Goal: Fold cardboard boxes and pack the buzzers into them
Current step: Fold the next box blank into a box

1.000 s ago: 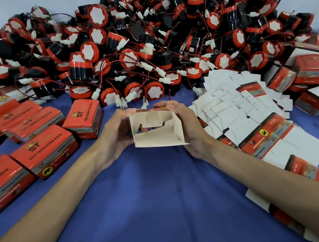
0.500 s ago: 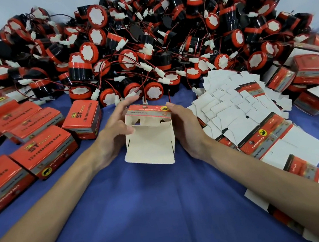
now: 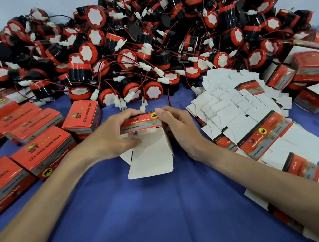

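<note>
half-folded cardboard box [image 3: 151, 156], red-printed outside and plain white inside, as we held it above the blue cloth [image 3: 146, 219], in the middle and just in front of the heap of round black-and-red buzzers with red wires and white plugs [image 3: 146, 52]. our left hand [image 3: 112, 138] gripped the box from its left side, fingers curled over the red printed panel and thumb pressed on the white inner face. our right hand [image 3: 182, 132] gripped the right side, its thumb laid on the red panel's top edge and the other fingers hidden behind the box. a second before, the box's open mouth faced us. half a second before, the box had tipped so that the red panel began to show on top. at this moment the panel lay uppermost, the left thumb had moved onto the white face, and a long white flap hung towards us with its edge on or just above the cloth. we judged from this that the shell was erected and being turned for closing one end. no buzzer could be seen in it, so packing remained to be done. closed red printed boxes [image 3: 43, 151] stood in rows at the left, and flat unfolded box blanks [image 3: 244, 118], mostly white side up, lay fanned at the right beside the heap.
</note>
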